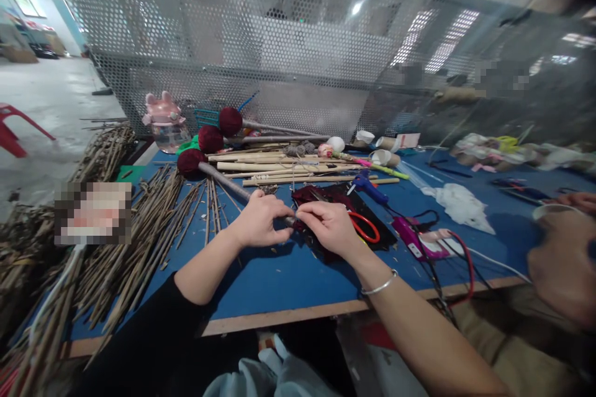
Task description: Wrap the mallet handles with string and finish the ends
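Observation:
My left hand (265,220) is closed round the near end of a grey wrapped stick (226,182). At the stick's far end sits a dark red fuzzy ball (190,163). My right hand (330,223) pinches at the tip of the same stick, close to my left fingers; what lies between its fingertips is too small to make out. Dark red cloth (305,193) lies just behind and under my right hand. Beside that hand, red-handled scissors (367,228) rest on a black sheet (384,229).
Bundles of thin twigs (139,229) cover the left side. Pale sticks (279,167) and two more red balls (210,138) lie behind. A blue glue gun (367,187), a purple device (412,237) with cables and a plastic bag (465,205) are rightward. Another person's arm (563,254) is far right.

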`<state>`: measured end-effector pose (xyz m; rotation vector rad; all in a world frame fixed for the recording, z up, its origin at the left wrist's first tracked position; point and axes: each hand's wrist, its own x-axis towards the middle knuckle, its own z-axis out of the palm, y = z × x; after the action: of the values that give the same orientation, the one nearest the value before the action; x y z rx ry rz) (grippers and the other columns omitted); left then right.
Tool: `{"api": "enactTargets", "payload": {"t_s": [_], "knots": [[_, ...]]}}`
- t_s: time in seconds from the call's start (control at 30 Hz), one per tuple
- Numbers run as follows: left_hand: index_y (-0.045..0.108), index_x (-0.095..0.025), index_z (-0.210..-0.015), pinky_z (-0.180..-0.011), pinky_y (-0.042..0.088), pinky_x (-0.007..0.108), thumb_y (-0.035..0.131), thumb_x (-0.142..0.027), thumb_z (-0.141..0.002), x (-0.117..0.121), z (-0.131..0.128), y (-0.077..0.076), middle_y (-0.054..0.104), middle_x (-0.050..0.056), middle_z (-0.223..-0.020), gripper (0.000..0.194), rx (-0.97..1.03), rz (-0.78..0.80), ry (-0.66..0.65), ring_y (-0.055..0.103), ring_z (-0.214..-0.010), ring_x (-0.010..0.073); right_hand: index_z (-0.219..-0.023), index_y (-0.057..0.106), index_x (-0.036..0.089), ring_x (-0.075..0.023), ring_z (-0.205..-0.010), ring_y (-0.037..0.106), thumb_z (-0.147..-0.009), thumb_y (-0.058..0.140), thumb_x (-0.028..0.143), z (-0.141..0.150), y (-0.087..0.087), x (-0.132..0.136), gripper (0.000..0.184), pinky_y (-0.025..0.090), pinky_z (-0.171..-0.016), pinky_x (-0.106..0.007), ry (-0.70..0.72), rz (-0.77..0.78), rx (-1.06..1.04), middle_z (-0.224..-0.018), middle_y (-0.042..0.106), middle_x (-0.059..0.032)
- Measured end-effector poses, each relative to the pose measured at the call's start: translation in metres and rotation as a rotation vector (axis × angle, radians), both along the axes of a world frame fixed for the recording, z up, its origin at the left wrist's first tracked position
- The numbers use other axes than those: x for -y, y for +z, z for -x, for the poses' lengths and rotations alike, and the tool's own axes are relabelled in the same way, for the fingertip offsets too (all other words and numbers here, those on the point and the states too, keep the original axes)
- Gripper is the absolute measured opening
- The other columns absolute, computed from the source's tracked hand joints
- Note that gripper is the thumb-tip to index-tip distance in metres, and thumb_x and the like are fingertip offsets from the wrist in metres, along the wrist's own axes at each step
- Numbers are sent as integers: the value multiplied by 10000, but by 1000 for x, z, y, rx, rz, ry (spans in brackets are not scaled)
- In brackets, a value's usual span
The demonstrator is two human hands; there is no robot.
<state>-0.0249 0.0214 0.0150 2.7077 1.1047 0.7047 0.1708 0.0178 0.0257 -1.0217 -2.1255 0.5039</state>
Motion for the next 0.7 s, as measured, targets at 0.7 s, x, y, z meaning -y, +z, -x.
{"api": "enactTargets", "payload": {"t_s": [0.7], "knots": [[643,-288,-1081,-800,235,367,461,-400,-897,-10,0,-14,661,26,-923,282,72,-70,58,537,-869,171,-764,680,175,-172,-703,599,-872,451,276,28,-32,41,272,408,-661,-268,-134,131,59,-781,690,-70]]}}
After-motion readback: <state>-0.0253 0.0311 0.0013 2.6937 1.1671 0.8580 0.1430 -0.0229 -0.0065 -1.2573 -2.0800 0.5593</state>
